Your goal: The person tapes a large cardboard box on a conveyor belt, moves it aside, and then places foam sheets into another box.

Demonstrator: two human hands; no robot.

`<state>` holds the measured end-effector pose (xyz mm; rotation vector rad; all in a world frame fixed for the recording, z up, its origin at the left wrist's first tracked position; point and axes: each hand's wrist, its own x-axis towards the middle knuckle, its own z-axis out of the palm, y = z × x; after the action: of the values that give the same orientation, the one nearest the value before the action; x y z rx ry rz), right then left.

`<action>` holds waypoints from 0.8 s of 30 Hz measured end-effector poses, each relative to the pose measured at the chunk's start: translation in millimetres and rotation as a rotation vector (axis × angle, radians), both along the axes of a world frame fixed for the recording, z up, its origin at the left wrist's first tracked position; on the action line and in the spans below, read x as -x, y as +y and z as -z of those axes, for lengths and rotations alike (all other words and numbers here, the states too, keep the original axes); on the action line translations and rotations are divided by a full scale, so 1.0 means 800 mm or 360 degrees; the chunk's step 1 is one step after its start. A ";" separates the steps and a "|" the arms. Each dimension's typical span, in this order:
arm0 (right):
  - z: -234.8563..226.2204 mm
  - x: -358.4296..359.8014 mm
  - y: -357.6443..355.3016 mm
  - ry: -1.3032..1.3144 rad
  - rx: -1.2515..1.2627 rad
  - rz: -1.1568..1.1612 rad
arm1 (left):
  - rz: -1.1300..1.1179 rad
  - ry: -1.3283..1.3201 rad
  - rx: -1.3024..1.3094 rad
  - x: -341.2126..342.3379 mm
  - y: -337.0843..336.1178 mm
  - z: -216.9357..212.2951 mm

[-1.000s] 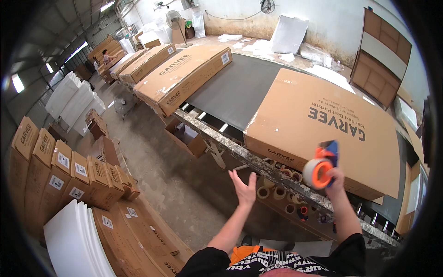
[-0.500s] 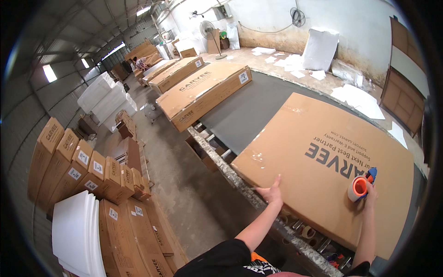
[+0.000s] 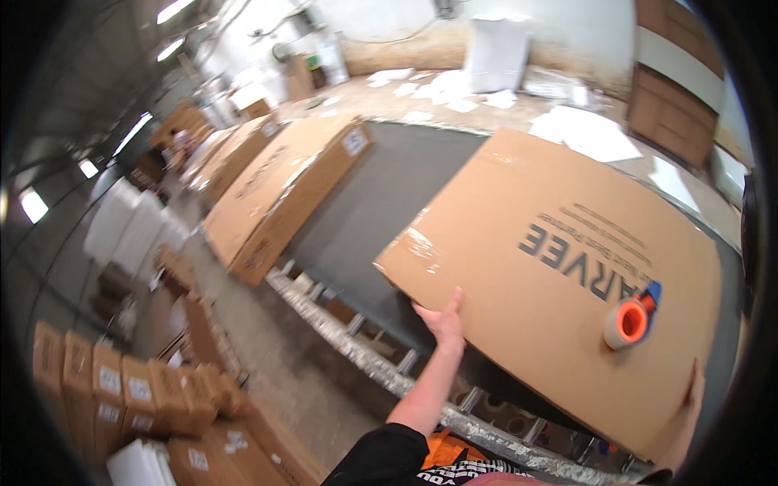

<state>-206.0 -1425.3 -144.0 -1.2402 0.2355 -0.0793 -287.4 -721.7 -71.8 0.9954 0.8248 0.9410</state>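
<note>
A large flat cardboard box (image 3: 519,267) with dark print lies on the grey-topped bench in front of me. My left hand (image 3: 444,324) grips its near left edge, the thumb up against the cardboard and some fingers hidden below. Around the box's right-hand edge, near the close corner, my right hand (image 3: 694,393) is wrapped, with part of its fingers out of sight. A tape dispenser (image 3: 630,321), orange and blue with a roll of tape, rests on top of the box, touched by neither hand. Clear tape shines at the box's left corner.
The bench has a grey surface (image 3: 381,178) and a speckled front rail (image 3: 365,368), with tape rolls (image 3: 498,413) beneath. Further along lies another carton (image 3: 284,190). Stacked cartons (image 3: 121,389) stand at lower left; white sheets (image 3: 583,134) lie beyond the bench.
My right hand has let go of the tape dispenser and moved to the box's right edge. The box has shifted away from the bench's front rail. My view has turned.
</note>
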 end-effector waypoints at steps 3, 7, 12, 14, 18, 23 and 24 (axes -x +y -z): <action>0.036 0.038 0.022 0.0007 -0.0184 -0.0163 | 0.0304 -0.0182 0.0003 -0.079 0.069 0.017; 0.064 0.112 0.133 0.0073 -0.0244 0.0031 | 0.0457 -0.0065 0.0148 -0.164 0.090 0.005; 0.045 0.180 0.276 0.0102 0.0609 0.0508 | 0.0746 0.0086 -0.0094 -0.115 -0.020 0.042; -0.004 0.154 0.290 0.0104 0.1130 0.0608 | 0.0874 0.0305 -0.0434 -0.037 -0.096 0.032; -0.045 -0.020 0.237 -0.0023 0.1871 0.0638 | 0.1134 0.0924 -0.1824 0.101 -0.219 -0.015; -0.030 -0.263 0.055 -0.0087 0.2220 0.0501 | 0.0938 0.1387 -0.2017 0.079 -0.265 -0.022; -0.040 -0.289 0.035 -0.0075 0.1948 0.0268 | 0.0876 0.1355 -0.2011 0.078 -0.263 -0.019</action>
<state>25.0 -1397.3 -112.0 -2.4276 0.2527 -0.4456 -349.6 -932.3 -56.7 2.6764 0.4836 0.4452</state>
